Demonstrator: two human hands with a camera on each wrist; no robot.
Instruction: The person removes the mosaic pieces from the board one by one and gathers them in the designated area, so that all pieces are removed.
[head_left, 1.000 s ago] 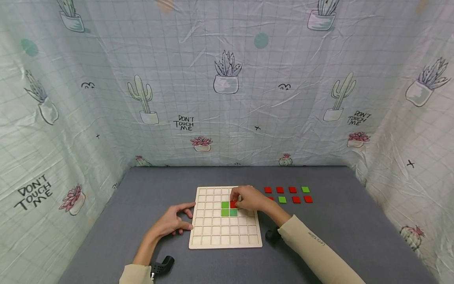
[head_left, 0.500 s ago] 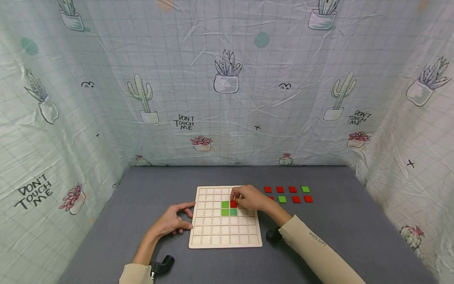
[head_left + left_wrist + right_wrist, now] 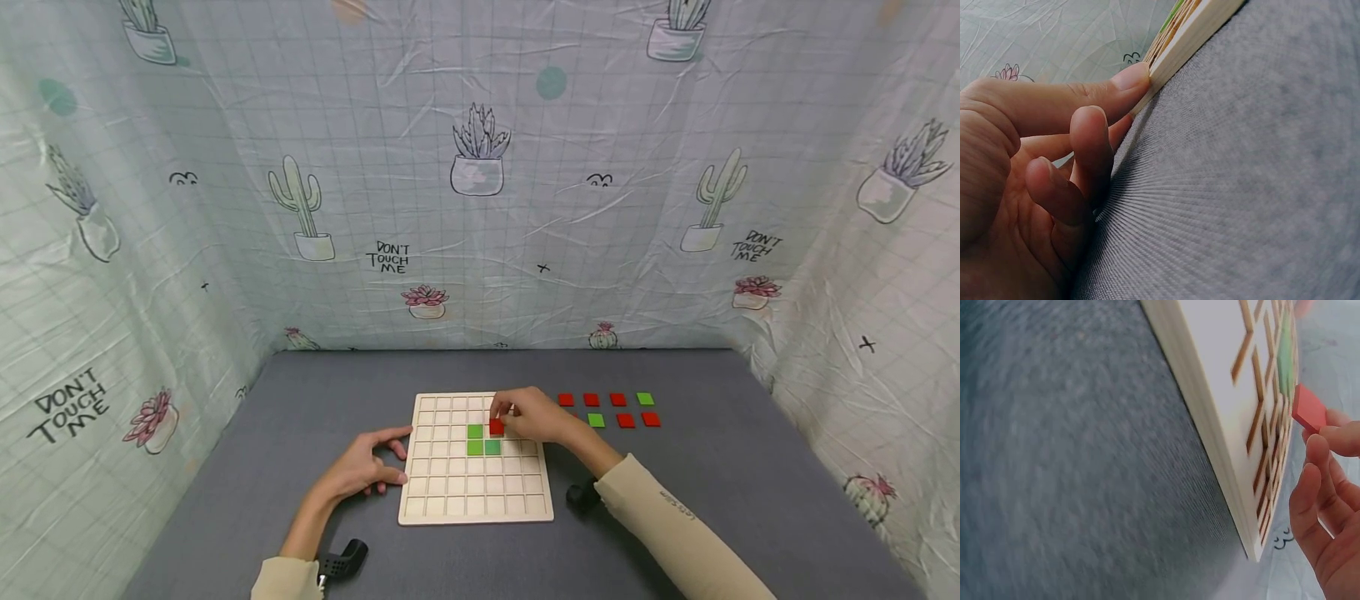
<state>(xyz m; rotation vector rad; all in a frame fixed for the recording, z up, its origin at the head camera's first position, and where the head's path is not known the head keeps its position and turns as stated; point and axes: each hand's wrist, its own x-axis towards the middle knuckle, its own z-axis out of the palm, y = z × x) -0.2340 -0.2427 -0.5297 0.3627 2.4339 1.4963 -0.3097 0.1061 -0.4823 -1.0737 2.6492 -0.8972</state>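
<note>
In the head view a wooden grid board [image 3: 446, 485] lies on the grey table. Green square tiles [image 3: 476, 447] sit in cells near its middle, one of them a bluer green. My right hand [image 3: 528, 417] is over the board and pinches a red square tile [image 3: 497, 427] between thumb and fingers. The right wrist view shows that red tile [image 3: 1310, 409] tilted and raised off the grid. My left hand [image 3: 365, 467] is at the board's left side; its thumb [image 3: 1129, 78] and index finger touch the edge, while other fingers bend loosely beside it.
Right of the board, loose red tiles [image 3: 617, 399] and green tiles [image 3: 596, 421] lie in two rows, one partly behind my right hand. Patterned cloth [image 3: 480, 225] surrounds the table at the back and sides. A black wrist camera [image 3: 345, 560] is on my left wrist.
My right hand has risen slightly, moving the red tile up and a little right from its cell beside the green tiles. The left hand and board stay put.
</note>
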